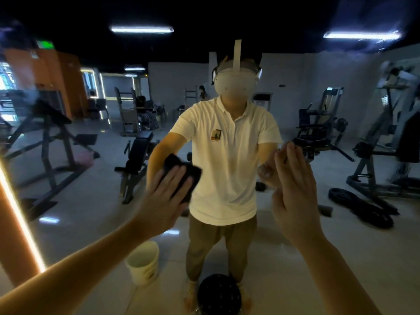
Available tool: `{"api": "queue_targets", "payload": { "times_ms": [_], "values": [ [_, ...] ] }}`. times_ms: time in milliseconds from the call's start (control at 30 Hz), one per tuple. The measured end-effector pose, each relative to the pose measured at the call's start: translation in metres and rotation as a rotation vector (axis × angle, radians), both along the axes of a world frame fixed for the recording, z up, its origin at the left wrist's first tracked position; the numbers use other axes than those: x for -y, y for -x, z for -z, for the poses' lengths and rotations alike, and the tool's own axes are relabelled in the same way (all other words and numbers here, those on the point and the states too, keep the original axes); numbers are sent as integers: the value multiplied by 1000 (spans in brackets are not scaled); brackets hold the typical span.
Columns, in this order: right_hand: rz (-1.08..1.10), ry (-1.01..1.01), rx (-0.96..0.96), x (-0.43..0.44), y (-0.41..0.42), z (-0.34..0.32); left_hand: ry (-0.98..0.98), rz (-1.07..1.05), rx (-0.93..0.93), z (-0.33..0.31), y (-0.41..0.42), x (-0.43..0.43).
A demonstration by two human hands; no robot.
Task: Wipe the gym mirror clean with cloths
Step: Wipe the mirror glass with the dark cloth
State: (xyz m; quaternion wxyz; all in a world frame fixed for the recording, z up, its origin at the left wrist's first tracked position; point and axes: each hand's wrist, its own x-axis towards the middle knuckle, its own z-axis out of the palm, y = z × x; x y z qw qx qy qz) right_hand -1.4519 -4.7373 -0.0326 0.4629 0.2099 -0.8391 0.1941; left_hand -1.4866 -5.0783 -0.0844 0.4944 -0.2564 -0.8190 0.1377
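— Where is the cloth (193,175)?
— Flat on the mirror (91,178), left of centre, under the straight, slightly spread fingers (172,178) of the left hand (166,203).
— The right hand (295,192)?
— Raised near the glass, fingers straight, pressed together.

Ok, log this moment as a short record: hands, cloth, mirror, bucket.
mirror: fills the view, reflecting the gym
black cloth: flat against the glass
left hand: flat, pressing the cloth to the mirror
right hand: open, raised at the glass, no cloth seen
white bucket: on the floor, lower left
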Motion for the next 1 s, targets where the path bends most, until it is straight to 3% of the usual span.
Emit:
{"api": "queue_targets", "payload": {
  "times_ms": [133,233,300,400,567,667,800,1000],
  "values": [
    [-34,-13,-5,-9,2,-2,-129,102,-34,-38,6,-140],
    [-13,0,-8,-13,2,-4,69,101,42,-26,-1,-194],
    [-7,-4,-28,-13,1,-4,173,75,18,-10,1,-182],
    [8,-11,-48,-11,3,-1,120,51,-40,8,5,-116],
    [118,61,-90,12,12,8,-270,-145,23,38,-11,44],
    [160,106,-77,23,14,11,-464,-165,12,47,-24,86],
    [177,89,-55,24,8,9,-567,-44,40,57,-8,44],
    [255,71,47,-17,-26,36,-305,147,67,50,8,-108]
  ]
}}
